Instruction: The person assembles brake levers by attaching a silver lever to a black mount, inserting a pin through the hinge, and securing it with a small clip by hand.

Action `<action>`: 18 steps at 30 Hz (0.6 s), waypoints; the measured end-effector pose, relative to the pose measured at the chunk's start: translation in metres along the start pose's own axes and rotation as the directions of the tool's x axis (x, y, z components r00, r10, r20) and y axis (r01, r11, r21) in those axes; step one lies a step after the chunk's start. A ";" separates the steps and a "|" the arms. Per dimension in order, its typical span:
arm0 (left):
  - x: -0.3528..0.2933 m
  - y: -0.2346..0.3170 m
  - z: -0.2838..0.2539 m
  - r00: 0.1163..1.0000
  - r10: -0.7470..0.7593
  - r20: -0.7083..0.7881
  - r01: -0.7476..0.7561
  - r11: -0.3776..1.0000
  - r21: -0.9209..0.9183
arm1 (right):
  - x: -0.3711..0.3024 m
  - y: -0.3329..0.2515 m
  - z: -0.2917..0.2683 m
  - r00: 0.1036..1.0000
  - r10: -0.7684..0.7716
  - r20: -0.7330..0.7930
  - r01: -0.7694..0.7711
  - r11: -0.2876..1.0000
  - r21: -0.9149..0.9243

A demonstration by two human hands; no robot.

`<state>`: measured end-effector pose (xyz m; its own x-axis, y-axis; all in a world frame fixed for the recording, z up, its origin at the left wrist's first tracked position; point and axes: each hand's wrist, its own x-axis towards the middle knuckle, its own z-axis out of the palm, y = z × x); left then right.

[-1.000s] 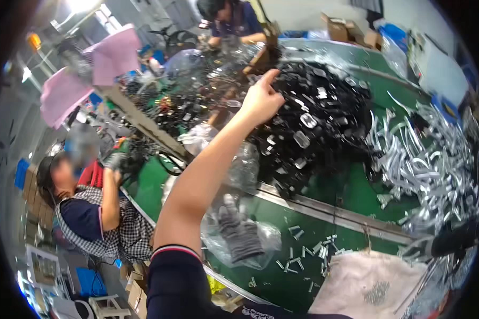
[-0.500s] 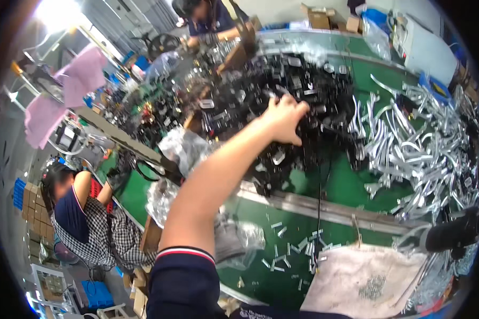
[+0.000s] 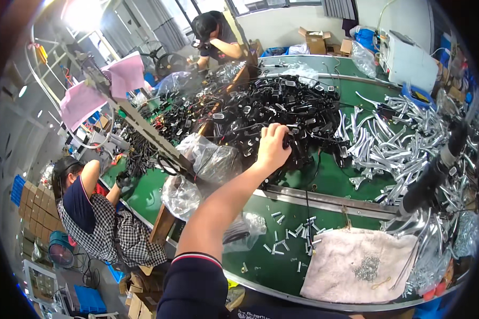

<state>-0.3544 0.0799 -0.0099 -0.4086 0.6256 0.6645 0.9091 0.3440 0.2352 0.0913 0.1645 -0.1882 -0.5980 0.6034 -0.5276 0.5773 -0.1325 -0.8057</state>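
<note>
My left hand [image 3: 274, 147] reaches out over a large heap of black cabled parts [image 3: 250, 114] on the green table. Its fingers are curled round a small black part [image 3: 287, 141] at the near edge of the heap. Most of that part is hidden by the fingers, so its exact kind does not show. To the right of the heap lies a wide pile of curved silver metal levers [image 3: 385, 151]. My right hand is out of view.
Small silver pins [image 3: 284, 244] lie scattered nearer me, beside a pale cloth [image 3: 330, 271] with tiny metal bits on it. Plastic bags [image 3: 210, 157] sit left of my forearm. A dark cylindrical tool [image 3: 428, 178] stands at right. Two co-workers [image 3: 93, 212] sit at the left and far side.
My left hand has come nearer and its spread fingers have closed round a black part. The view has shifted. The far co-worker now has a hand raised to the head.
</note>
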 end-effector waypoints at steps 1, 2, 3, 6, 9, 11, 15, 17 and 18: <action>-0.004 0.008 -0.006 0.994 -0.033 -0.105 0.023 0.996 -0.091 | -0.005 0.002 -0.001 1.000 0.000 -0.009 0.000 1.000 0.004; -0.009 0.016 -0.014 0.983 -0.049 -0.179 0.018 0.984 -0.175 | -0.010 0.005 0.000 1.000 0.002 -0.016 -0.002 1.000 0.007; -0.016 0.033 -0.026 0.979 -0.077 -0.188 0.028 0.968 -0.251 | -0.016 0.014 -0.002 1.000 0.006 -0.018 -0.006 1.000 0.020; -0.042 0.103 -0.069 0.982 -0.172 -0.076 0.093 0.798 -0.596 | -0.039 0.047 0.000 0.999 0.024 -0.047 -0.020 0.996 0.090; -0.082 0.150 -0.096 0.993 -0.110 0.049 0.114 0.731 -0.673 | -0.066 0.086 0.001 0.987 0.125 -0.098 -0.108 0.981 0.164; -0.123 0.180 -0.116 0.941 -0.236 0.243 0.330 0.477 -0.815 | -0.091 0.116 -0.010 0.970 0.174 -0.170 -0.136 0.968 0.213; -0.201 0.200 -0.144 0.928 -0.275 0.252 0.362 0.502 -0.785 | -0.149 0.127 -0.096 0.819 -0.141 -0.557 0.042 0.982 -0.186; -0.214 0.213 -0.136 0.905 -0.330 0.269 0.395 0.416 -0.819 | -0.167 0.103 -0.109 0.633 -0.390 -0.668 0.313 0.919 -0.240; -0.213 0.229 -0.132 0.896 -0.349 0.274 0.384 0.301 -0.873 | -0.183 0.063 -0.100 0.707 -0.295 -0.643 0.306 0.947 -0.098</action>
<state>-0.0485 -0.0671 -0.0037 -0.7056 0.6327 0.3192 0.1879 -0.2672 0.9451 0.2929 0.1240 -0.1158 -0.2352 0.9712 0.0380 0.4184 0.1365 -0.8980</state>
